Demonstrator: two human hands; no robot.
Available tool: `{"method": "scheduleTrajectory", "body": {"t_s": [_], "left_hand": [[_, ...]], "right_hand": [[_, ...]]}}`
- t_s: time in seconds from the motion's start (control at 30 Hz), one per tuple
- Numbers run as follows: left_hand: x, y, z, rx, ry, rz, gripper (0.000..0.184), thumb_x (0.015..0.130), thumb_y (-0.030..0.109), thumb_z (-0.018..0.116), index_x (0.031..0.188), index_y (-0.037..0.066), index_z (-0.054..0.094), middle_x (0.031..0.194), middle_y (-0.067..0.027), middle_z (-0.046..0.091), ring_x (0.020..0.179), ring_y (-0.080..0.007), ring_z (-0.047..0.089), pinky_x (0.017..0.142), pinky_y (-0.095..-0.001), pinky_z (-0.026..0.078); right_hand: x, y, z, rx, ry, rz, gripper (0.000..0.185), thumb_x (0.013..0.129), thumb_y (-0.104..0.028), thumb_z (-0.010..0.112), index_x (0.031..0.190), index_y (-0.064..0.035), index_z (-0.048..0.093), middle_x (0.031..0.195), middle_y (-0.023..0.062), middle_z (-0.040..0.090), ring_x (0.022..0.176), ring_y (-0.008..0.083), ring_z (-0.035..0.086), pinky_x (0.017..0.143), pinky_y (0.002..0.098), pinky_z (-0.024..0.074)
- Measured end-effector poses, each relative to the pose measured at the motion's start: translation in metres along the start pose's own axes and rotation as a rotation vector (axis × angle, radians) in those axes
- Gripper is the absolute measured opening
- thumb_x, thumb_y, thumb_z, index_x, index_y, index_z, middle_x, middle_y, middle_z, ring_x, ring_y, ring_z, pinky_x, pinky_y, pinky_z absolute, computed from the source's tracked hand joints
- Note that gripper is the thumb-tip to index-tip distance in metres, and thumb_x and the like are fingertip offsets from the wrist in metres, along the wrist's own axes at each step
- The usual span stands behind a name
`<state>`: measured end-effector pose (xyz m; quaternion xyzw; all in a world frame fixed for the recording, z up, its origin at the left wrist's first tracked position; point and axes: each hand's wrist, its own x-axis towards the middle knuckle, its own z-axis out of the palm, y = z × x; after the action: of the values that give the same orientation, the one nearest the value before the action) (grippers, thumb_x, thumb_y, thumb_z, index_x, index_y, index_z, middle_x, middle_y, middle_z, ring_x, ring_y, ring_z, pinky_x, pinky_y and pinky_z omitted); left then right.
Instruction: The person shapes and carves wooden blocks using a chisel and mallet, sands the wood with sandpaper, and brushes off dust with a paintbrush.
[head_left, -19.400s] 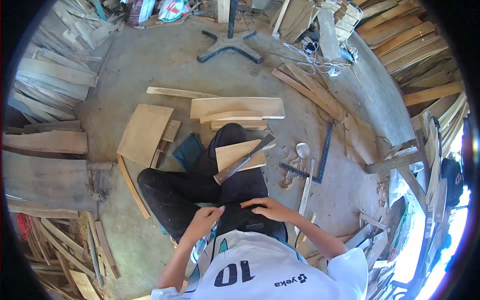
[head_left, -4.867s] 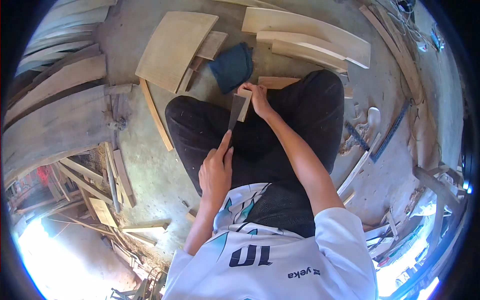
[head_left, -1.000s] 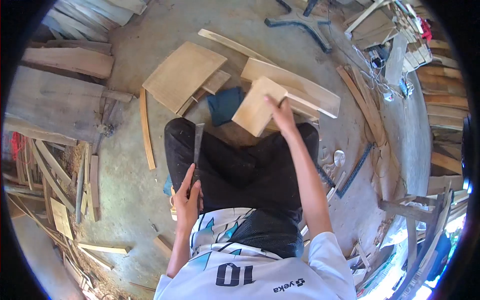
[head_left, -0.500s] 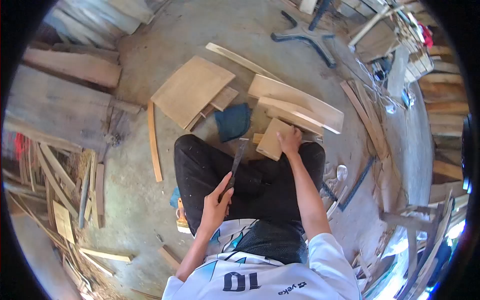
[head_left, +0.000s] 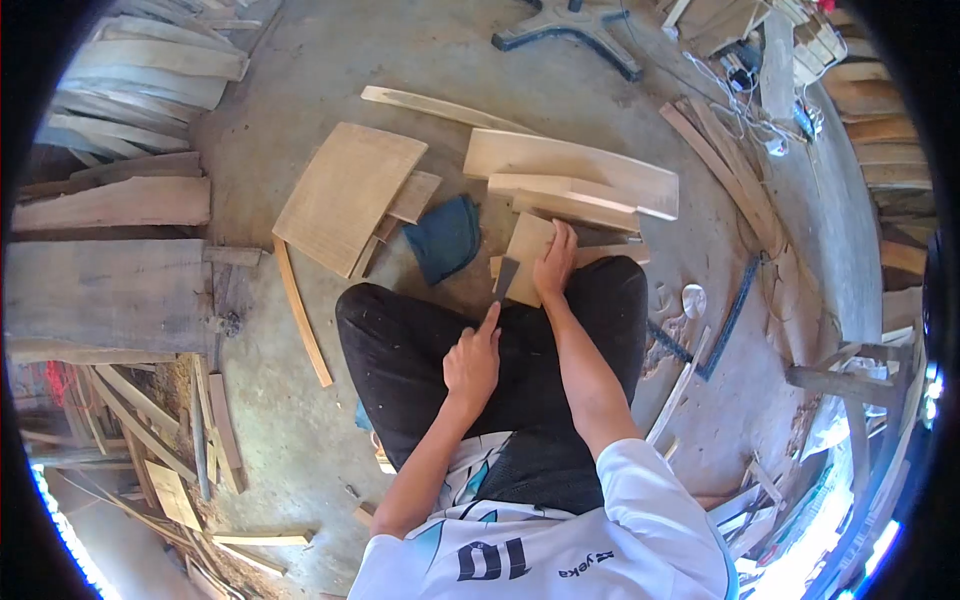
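My left hand (head_left: 472, 360) is closed round the handle of a hand tool with a flat dark blade (head_left: 507, 276), its index finger stretched along the tool. The blade reaches up to the left edge of a small wooden board (head_left: 527, 240) and overlaps it in view; whether they touch I cannot tell. With my right hand (head_left: 556, 264) I grip that board near my right knee, fingers over its upper right part. A small piece of wood partly shows at the board's left, and longer planks (head_left: 560, 190) lie just beyond it.
A square wooden panel (head_left: 350, 195) rests on smaller pieces, with a dark blue cloth (head_left: 443, 238) to its right. Thin strips (head_left: 302, 310) lie on the concrete floor. Stacked boards (head_left: 105, 290) stand at left; a black chair base (head_left: 570, 30) is ahead.
My left hand has moved forward and right, bringing the blade from above my lap to the small board. My right hand still holds the board. The whole view has shifted a little.
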<state>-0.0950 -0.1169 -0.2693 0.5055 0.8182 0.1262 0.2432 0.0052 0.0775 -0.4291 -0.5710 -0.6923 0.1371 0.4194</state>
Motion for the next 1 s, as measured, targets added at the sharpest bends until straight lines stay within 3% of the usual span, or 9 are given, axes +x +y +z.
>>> {"method": "scheduleTrajectory", "body": {"t_s": [0.07, 0.17, 0.3, 0.6, 0.7, 0.77, 0.8, 0.87, 1.0], "left_hand": [[0.002, 0.003, 0.006, 0.051, 0.036, 0.024, 0.044, 0.098, 0.027, 0.055, 0.141, 0.031, 0.051, 0.079, -0.0177, 0.064, 0.072, -0.0394, 0.066, 0.062, -0.0508, 0.053], [-0.002, 0.002, 0.003, 0.172, 0.077, 0.042, 0.043, 0.097, 0.028, 0.056, 0.140, 0.031, 0.052, 0.078, -0.0146, 0.062, 0.060, -0.0352, 0.066, 0.049, -0.0458, 0.053], [0.003, 0.005, -0.001, 0.200, 0.048, 0.037, 0.043, 0.097, 0.028, 0.055, 0.140, 0.031, 0.052, 0.079, -0.0146, 0.062, 0.061, -0.0353, 0.066, 0.051, -0.0459, 0.054], [0.012, 0.021, -0.011, 0.239, 0.021, 0.029, 0.042, 0.098, 0.027, 0.054, 0.140, 0.027, 0.052, 0.082, -0.0154, 0.063, 0.065, -0.0364, 0.066, 0.056, -0.0471, 0.054], [0.008, 0.018, -0.014, 0.199, -0.010, 0.011, 0.044, 0.098, 0.024, 0.055, 0.142, 0.026, 0.051, 0.082, -0.0166, 0.063, 0.069, -0.0373, 0.067, 0.059, -0.0484, 0.054], [0.006, 0.005, -0.014, 0.051, -0.038, 0.061, 0.047, 0.097, 0.021, 0.056, 0.143, 0.025, 0.049, 0.089, -0.0198, 0.066, 0.078, -0.0416, 0.066, 0.065, -0.0502, 0.054], [0.008, -0.001, -0.013, 0.053, -0.033, 0.056, 0.047, 0.097, 0.021, 0.056, 0.143, 0.025, 0.049, 0.089, -0.0198, 0.066, 0.078, -0.0416, 0.066, 0.065, -0.0502, 0.054], [0.009, -0.014, -0.009, -0.344, -0.157, 0.090, 0.050, 0.096, 0.019, 0.057, 0.145, 0.022, 0.047, 0.098, -0.0236, 0.067, 0.086, -0.0452, 0.065, 0.070, -0.0519, 0.053], [0.016, 0.000, -0.022, -0.332, -0.139, -0.013, 0.050, 0.096, 0.019, 0.056, 0.145, 0.021, 0.045, 0.100, -0.0262, 0.067, 0.087, -0.0472, 0.065, 0.074, -0.0524, 0.052]], "right_hand": [[0.003, 0.003, 0.002, -0.047, -0.001, -0.013, 0.042, 0.091, -0.005, 0.051, 0.132, -0.0053, 0.047, 0.129, 0.0196, 0.052, 0.123, 0.0397, 0.048, 0.103, 0.0491, 0.0368], [0.002, -0.004, -0.003, -0.066, -0.041, 0.023, 0.040, 0.090, -0.006, 0.053, 0.130, -0.0045, 0.049, 0.127, 0.0202, 0.053, 0.121, 0.0395, 0.049, 0.104, 0.0501, 0.0350], [-0.001, -0.006, 0.000, 0.041, -0.041, 0.121, 0.035, 0.093, -0.010, 0.053, 0.127, -0.0019, 0.050, 0.124, 0.0204, 0.054, 0.119, 0.0390, 0.050, 0.102, 0.0495, 0.0375], [0.009, -0.019, -0.007, -0.091, -0.059, 0.142, 0.032, 0.096, -0.016, 0.053, 0.124, -0.0008, 0.051, 0.119, 0.0220, 0.056, 0.114, 0.0406, 0.052, 0.100, 0.0480, 0.0400], [0.017, -0.021, -0.011, -0.117, -0.073, 0.118, 0.033, 0.094, -0.016, 0.054, 0.123, -0.0018, 0.052, 0.117, 0.0219, 0.056, 0.113, 0.0393, 0.053, 0.101, 0.0479, 0.0392], [0.027, -0.024, -0.015, -0.239, -0.266, 0.213, 0.030, 0.091, -0.016, 0.056, 0.118, -0.0032, 0.053, 0.118, 0.0156, 0.056, 0.113, 0.0331, 0.054, 0.101, 0.0501, 0.0380], [0.032, -0.024, -0.013, -0.233, -0.269, 0.210, 0.030, 0.091, -0.016, 0.056, 0.118, -0.0032, 0.053, 0.118, 0.0156, 0.056, 0.113, 0.0331, 0.054, 0.101, 0.0501, 0.0380], [0.040, -0.025, -0.005, -0.278, -0.236, 0.145, 0.022, 0.090, -0.018, 0.057, 0.107, -0.0053, 0.059, 0.107, 0.0121, 0.062, 0.108, 0.0300, 0.057, 0.099, 0.0479, 0.0385], [0.033, -0.020, 0.013, -0.170, -0.158, -0.016, 0.016, 0.091, -0.021, 0.056, 0.094, -0.0073, 0.064, 0.094, 0.0086, 0.066, 0.099, 0.0284, 0.059, 0.094, 0.0448, 0.0392]]}}
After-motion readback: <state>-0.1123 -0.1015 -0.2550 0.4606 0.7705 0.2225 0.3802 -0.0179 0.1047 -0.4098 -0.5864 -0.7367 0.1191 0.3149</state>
